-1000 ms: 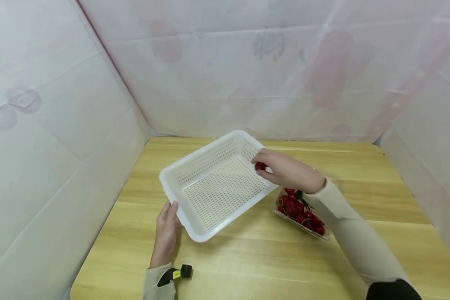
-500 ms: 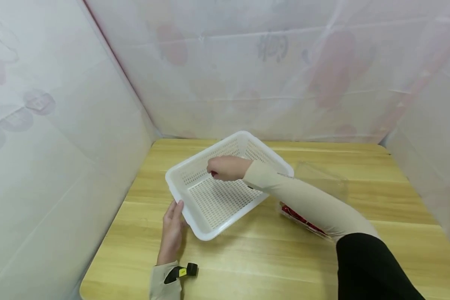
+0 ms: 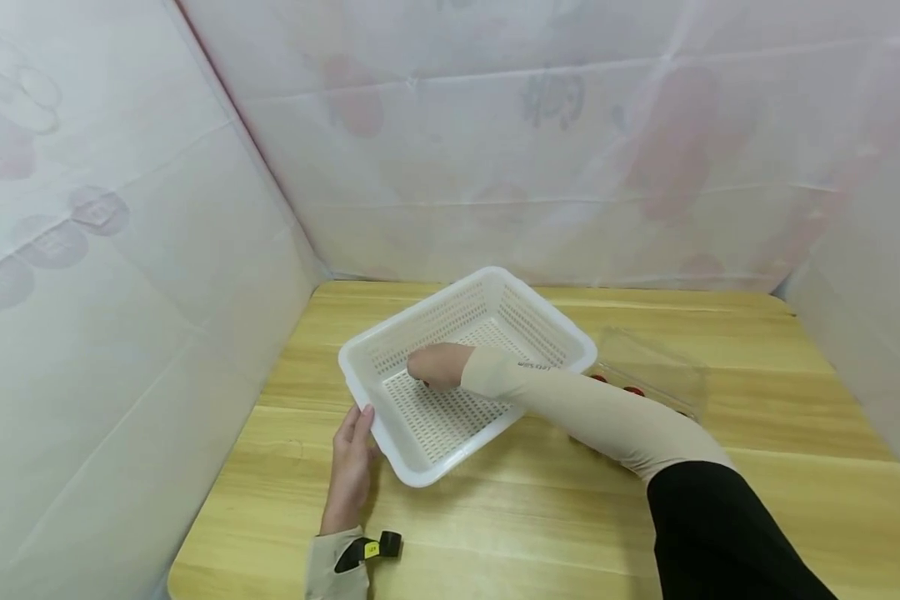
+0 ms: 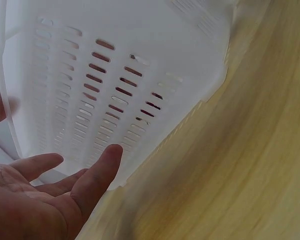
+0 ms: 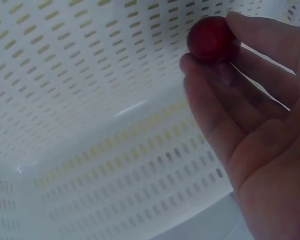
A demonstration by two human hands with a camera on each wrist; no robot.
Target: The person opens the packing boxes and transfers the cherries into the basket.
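Inside a white perforated plastic basket (image 3: 417, 478), my right hand (image 3: 441, 367) pinches a dark red cherry (image 5: 212, 40) between thumb and fingers. The right wrist view has this cherry close to the slotted basket floor. At the basket's near-left corner, my left hand (image 3: 350, 468) holds the rim, thumb on top and the other fingers spread below along the outer wall in the left wrist view. The basket looks tilted. Right of it lies a clear plastic box (image 3: 667, 360) with red cherries (image 3: 633, 391), mostly hidden under my right sleeve.
A wooden table (image 3: 495, 542) carries everything. Pale printed sheets (image 3: 510, 167) stand as walls at the back and both sides. My right forearm crosses over the basket's right rim and the box.
The right hand has carried the cherry leftward from the basket's right end, then lower into it. The left hand keeps its hold on the rim. The head view has shifted slightly.
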